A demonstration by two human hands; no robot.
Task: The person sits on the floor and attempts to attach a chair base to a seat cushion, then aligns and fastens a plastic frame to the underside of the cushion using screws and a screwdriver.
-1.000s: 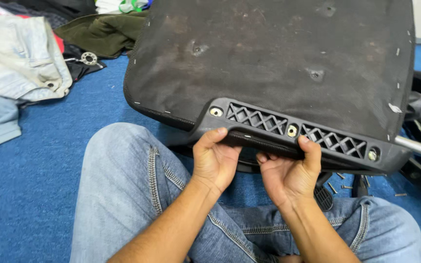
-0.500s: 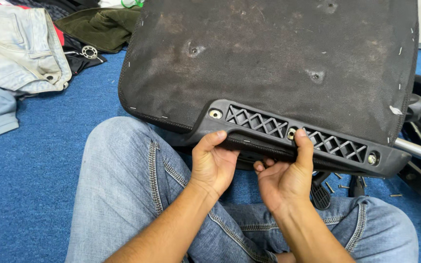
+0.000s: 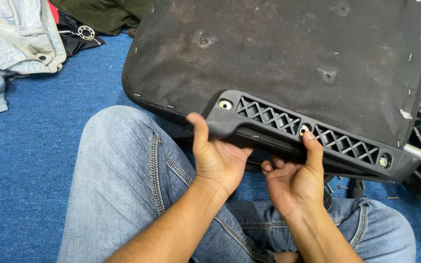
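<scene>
Our left hand (image 3: 218,163) curls under the black lattice plastic bracket (image 3: 308,134) on the dark fabric-covered seat underside (image 3: 278,53), thumb on top. Our right hand (image 3: 293,182) grips the bracket's lower edge, thumb raised.

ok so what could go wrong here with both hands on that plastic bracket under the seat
The left hand and right hand grip the black plastic bracket with fingers curled under its edge; if the seat pan drops, they might get pinched. The pan rests tilted over the person's knee, so it could slide. Small screws lie loose on the blue carpet and could easily be lost or knelt on.
</scene>
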